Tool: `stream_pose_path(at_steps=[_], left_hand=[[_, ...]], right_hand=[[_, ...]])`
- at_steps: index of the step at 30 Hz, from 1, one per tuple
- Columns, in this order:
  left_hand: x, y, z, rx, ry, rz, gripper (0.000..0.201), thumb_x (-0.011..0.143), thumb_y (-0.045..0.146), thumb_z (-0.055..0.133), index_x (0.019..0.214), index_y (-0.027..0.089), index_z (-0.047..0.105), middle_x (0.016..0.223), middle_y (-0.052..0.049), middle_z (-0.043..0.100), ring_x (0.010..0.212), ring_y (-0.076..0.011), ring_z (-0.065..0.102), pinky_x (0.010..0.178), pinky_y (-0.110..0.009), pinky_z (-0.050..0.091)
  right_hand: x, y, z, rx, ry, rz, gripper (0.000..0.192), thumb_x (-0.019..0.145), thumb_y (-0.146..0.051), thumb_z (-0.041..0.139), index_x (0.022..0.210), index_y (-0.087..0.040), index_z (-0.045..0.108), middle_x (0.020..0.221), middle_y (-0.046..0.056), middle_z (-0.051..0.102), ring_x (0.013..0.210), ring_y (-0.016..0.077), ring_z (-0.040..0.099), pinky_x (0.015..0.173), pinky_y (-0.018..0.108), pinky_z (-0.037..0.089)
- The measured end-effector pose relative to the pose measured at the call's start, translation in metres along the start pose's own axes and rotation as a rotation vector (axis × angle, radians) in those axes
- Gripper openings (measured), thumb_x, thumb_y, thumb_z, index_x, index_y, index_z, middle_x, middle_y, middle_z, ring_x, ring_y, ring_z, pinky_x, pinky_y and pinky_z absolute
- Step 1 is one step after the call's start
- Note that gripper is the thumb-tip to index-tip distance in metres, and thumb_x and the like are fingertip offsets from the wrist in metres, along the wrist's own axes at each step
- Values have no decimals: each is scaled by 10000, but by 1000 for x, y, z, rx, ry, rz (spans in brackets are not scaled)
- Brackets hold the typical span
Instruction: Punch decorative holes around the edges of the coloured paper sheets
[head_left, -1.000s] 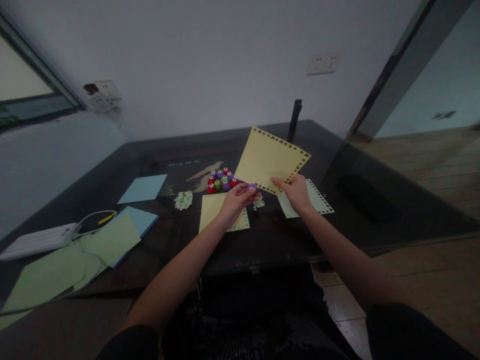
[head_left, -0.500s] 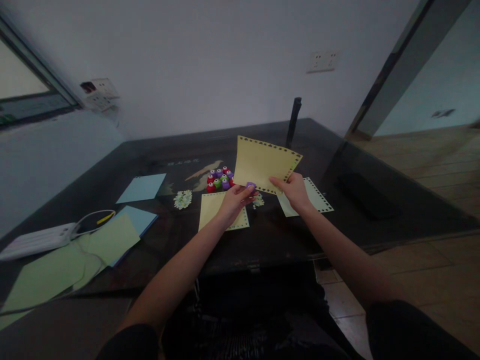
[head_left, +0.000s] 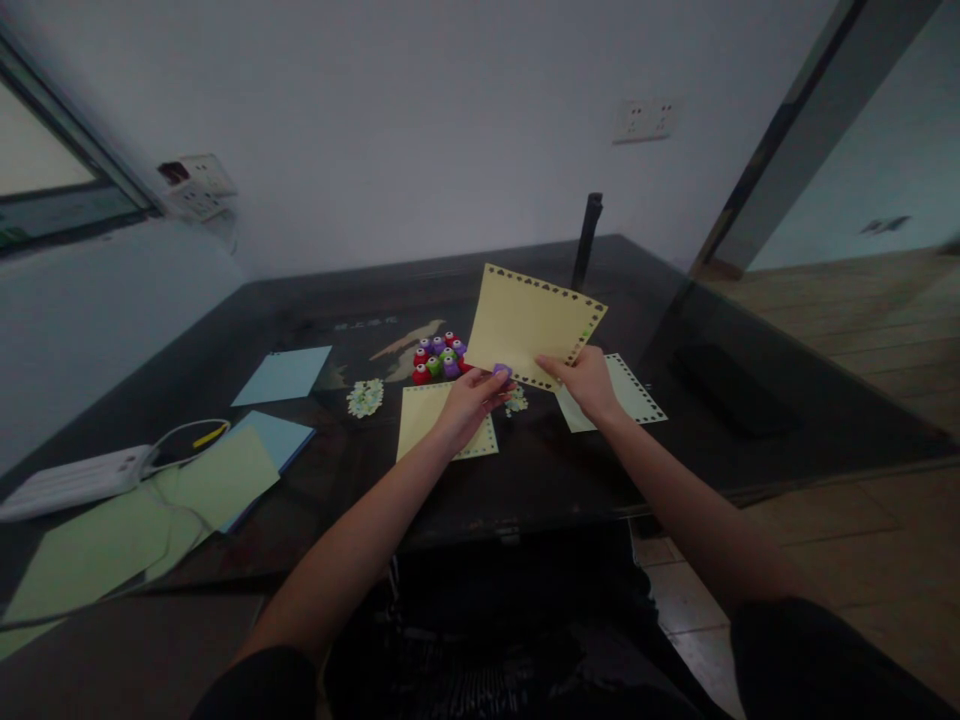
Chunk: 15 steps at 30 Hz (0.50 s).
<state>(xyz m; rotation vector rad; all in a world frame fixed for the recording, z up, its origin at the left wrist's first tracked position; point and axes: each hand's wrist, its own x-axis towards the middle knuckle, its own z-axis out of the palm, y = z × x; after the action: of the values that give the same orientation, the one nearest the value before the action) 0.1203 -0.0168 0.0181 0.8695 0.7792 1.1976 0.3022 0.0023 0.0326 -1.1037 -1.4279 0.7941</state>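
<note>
My left hand [head_left: 472,400] is closed on a small purple craft punch [head_left: 502,373], set at the lower edge of a yellow sheet of paper [head_left: 532,318]. The sheet's top, right and part of its bottom edges carry rows of small punched shapes. My right hand [head_left: 589,382] pinches the sheet near its lower right corner, thumb on the near face. Under my left hand lies another yellow sheet [head_left: 420,418] with punched edges. A pale green punched sheet [head_left: 634,395] rests below my right hand. Behind my left hand stand several red, green and purple punches [head_left: 437,360].
Paper bits form a pile [head_left: 365,398] on the dark table [head_left: 525,490], with another small pile [head_left: 517,402] beside my left fingers. Blue paper [head_left: 283,376], green sheets [head_left: 112,540] and a white power strip [head_left: 82,480] with a cable lie left. A black object [head_left: 735,390] lies right.
The yellow sheet has tilted slightly, its top edge shifting a little up and to the right. Both hands keep nearly the same place and grip.
</note>
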Motion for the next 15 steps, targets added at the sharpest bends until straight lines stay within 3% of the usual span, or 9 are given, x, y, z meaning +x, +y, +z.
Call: stream_pose_path(at_steps=[15], left_hand=[[-2, 3, 4, 89, 78, 18, 294, 639, 316, 767, 817, 130, 625, 850, -51, 648, 773, -133, 621, 675, -245, 442]], right_hand=[[-1, -1, 1, -26, 11, 9, 297, 647, -322, 709, 879, -137, 704, 959, 124, 711, 883, 275, 665, 827, 419, 529]])
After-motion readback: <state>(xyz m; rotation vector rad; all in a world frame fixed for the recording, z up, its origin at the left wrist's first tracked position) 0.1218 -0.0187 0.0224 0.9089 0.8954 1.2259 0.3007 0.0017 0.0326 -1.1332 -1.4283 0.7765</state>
